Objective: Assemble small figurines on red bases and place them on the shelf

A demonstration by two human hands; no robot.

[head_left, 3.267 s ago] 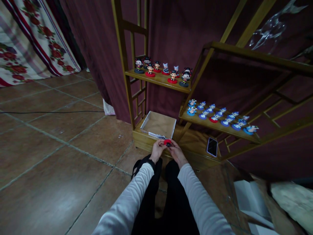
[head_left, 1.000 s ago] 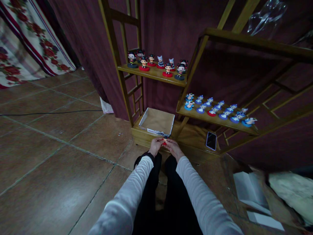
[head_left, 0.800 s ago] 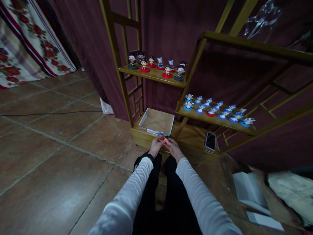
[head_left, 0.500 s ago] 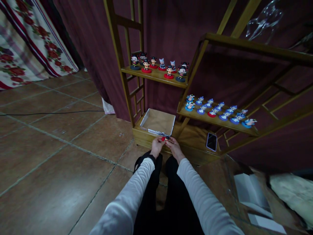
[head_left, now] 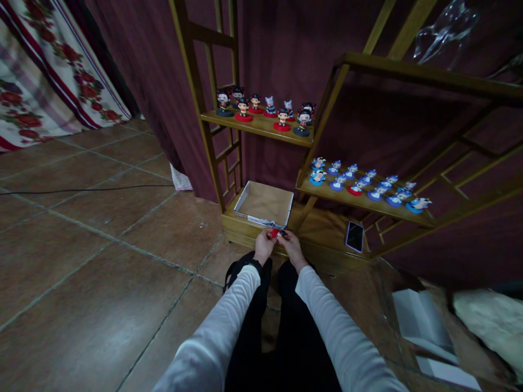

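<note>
Between my two hands is a small figurine (head_left: 279, 233) with a red base and a dark head, lying sideways. My left hand (head_left: 265, 244) grips it at the red base end. At the dark head end, the fingers of my right hand (head_left: 291, 245) are closed on it. Just beyond my hands, an open shallow cardboard box (head_left: 265, 203) rests on the bottom board of the wooden shelf. Similar black-haired figurines (head_left: 283, 118) on red and dark bases stand on the upper left board. Fingers cover part of the held figurine.
Several blue-and-white figurines (head_left: 355, 187) stand on the middle right board. A phone (head_left: 354, 237) lies on the bottom board at right. White box pieces (head_left: 423, 321) lie on the tiled floor (head_left: 122, 272). A clear glass-like ornament (head_left: 445, 32) stands on the top right board.
The figurine has turned slightly in my fingers, showing more of its red base. Both hands stay on it near the box's front edge.
</note>
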